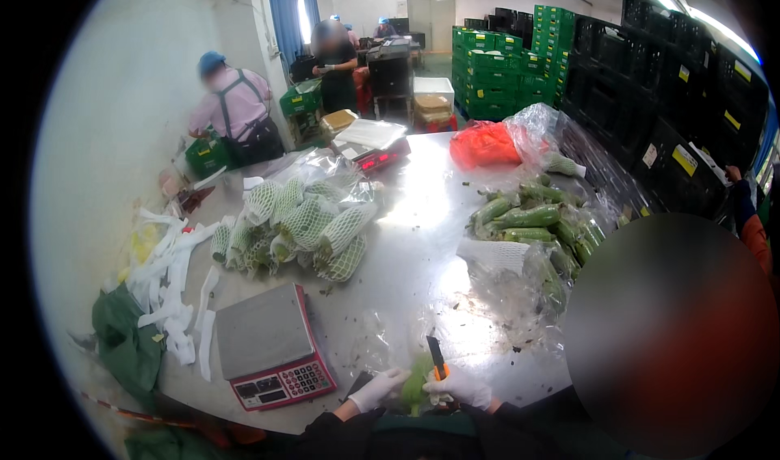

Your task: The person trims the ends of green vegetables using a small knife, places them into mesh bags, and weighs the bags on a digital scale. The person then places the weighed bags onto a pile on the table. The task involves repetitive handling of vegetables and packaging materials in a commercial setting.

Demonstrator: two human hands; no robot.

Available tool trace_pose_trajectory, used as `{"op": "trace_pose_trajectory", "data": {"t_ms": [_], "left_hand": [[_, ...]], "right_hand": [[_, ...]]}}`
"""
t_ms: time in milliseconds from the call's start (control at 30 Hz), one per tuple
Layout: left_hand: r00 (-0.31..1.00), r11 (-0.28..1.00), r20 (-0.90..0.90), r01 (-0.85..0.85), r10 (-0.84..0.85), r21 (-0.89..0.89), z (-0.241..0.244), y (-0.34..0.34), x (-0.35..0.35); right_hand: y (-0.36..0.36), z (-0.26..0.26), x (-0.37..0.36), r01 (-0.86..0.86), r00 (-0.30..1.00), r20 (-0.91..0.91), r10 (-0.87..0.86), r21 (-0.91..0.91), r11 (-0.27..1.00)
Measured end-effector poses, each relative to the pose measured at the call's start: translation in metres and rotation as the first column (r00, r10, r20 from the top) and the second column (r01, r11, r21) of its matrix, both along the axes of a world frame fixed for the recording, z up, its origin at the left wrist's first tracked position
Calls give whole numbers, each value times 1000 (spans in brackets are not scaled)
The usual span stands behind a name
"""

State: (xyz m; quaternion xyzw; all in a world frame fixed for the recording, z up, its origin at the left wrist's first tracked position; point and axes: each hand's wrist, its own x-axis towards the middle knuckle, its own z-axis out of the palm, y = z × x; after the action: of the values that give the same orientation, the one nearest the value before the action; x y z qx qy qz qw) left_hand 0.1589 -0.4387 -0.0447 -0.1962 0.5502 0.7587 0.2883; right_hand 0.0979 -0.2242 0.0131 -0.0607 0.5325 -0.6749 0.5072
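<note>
Both hands wear white gloves and meet low in the picture, over the near edge of a metal table (390, 301). My left hand (381, 390) has its fingers on the left side of a green vegetable (416, 382), whose exact kind is hard to tell. In my right hand (460, 388) is an orange-handled utility knife (437, 357), its dark blade pointing up and away; the same hand's fingers touch the vegetable's right side. Clear plastic lies just beyond. Foam-netted green vegetables (304, 219) are piled at left, and long green vegetables (527, 216) without nets lie at right.
A red-edged digital scale (268, 332) sits left of my hands, with white foam strips (177, 277) beyond. A second scale (372, 146) and a red plastic bag (487, 145) are at the back. Black crates (640, 107) stand at right. Other people work nearby, one close at right.
</note>
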Motion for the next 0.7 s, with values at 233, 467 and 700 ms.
{"op": "trace_pose_trajectory", "data": {"t_ms": [233, 467, 700], "left_hand": [[950, 964, -161, -260, 267, 64, -26, 8, 6], [775, 854, -603, -433, 190, -289, -3, 11, -10], [792, 723, -610, -408, -25, -558, 38, 21, 2]], "right_hand": [[4, -13, 1, -13, 1000, 14, 14, -68, 998], [-12, -7, -6, 223, 782, -617, 88, 409, 885], [-8, -33, 2, 88, 828, -544, 136, 366, 927]]}}
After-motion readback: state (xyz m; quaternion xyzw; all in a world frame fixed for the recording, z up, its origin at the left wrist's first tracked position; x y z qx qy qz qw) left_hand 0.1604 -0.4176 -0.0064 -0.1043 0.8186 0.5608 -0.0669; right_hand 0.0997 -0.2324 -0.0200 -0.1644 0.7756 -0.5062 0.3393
